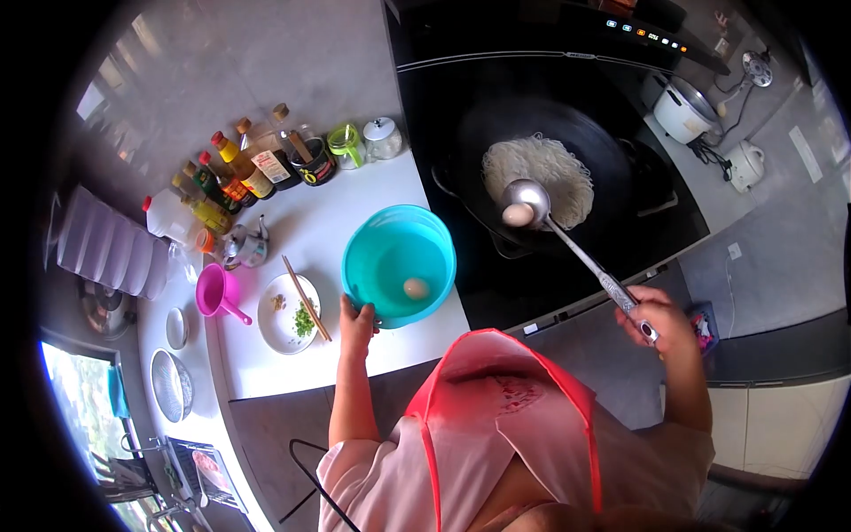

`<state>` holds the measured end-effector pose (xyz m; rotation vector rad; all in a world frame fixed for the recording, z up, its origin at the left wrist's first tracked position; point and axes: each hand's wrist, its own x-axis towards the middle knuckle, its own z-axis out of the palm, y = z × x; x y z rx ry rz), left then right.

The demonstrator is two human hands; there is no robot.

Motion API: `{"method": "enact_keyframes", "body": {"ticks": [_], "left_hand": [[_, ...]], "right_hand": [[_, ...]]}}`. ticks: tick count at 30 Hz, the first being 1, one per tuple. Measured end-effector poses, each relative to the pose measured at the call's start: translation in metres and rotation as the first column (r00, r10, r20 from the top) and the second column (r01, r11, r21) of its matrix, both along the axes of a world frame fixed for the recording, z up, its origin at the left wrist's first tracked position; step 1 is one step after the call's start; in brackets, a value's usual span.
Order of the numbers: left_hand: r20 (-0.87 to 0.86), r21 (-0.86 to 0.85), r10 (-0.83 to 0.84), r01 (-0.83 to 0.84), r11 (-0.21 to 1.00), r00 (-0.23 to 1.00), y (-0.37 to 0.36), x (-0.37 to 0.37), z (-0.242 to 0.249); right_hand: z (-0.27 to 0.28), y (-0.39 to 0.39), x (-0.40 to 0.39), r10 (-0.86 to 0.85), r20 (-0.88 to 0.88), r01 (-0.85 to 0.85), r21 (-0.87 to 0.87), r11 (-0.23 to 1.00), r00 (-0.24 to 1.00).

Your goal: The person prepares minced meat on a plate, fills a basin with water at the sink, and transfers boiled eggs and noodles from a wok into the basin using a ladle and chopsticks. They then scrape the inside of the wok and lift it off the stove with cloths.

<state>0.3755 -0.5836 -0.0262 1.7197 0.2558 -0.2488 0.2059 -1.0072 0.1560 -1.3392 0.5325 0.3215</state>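
Observation:
My right hand (658, 319) is closed around the handle of a metal ladle (596, 268). An egg (518, 215) rests in the ladle's bowl, which is over the near side of a dark wok (607, 146). Pale noodles (538, 168) lie in the wok behind the ladle. With my left hand (356, 326) I grip the near rim of a turquoise basin (372, 235) on the white counter. Inside the basin, toward its near right side, sits another egg (416, 288).
Left of the basin are a white plate (277, 337) with chopped greens and chopsticks (306, 299), and a pink dipper (215, 289). Several sauce bottles (239, 168) line the wall. A rice cooker (681, 113) stands right of the black stove (479, 293).

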Motion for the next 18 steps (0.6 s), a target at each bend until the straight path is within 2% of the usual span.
{"method": "enact_keyframes", "body": {"ticks": [3,7,10,12,13,18], "left_hand": [[0.001,0.002,-0.004,0.004,1.0,1.0,0.0,0.0,0.0],[0.003,-0.032,0.0,0.0,0.999,1.0,0.001,0.001,-0.002],[0.012,-0.02,0.006,-0.006,1.0,1.0,0.002,0.001,-0.004],[0.0,-0.023,0.001,-0.001,1.0,1.0,0.002,0.001,-0.004],[-0.001,-0.024,0.006,-0.006,1.0,1.0,0.002,0.001,-0.004],[0.041,-0.055,0.023,-0.021,0.998,0.999,-0.001,0.0,-0.005]], "right_hand": [[-0.002,0.009,-0.009,0.1,0.025,-0.093,-0.202,0.975,0.995],[-0.002,0.012,-0.014,0.188,0.04,-0.168,-0.295,0.941,0.981],[-0.002,0.011,-0.016,0.119,0.048,-0.105,-0.224,0.969,0.992],[0.008,0.015,-0.012,-0.11,-0.029,0.111,0.006,0.994,0.993],[0.005,0.008,-0.013,-0.109,-0.006,0.109,0.118,0.987,0.994],[0.02,0.005,-0.008,-0.051,-0.026,0.056,0.23,0.972,0.998]]}}
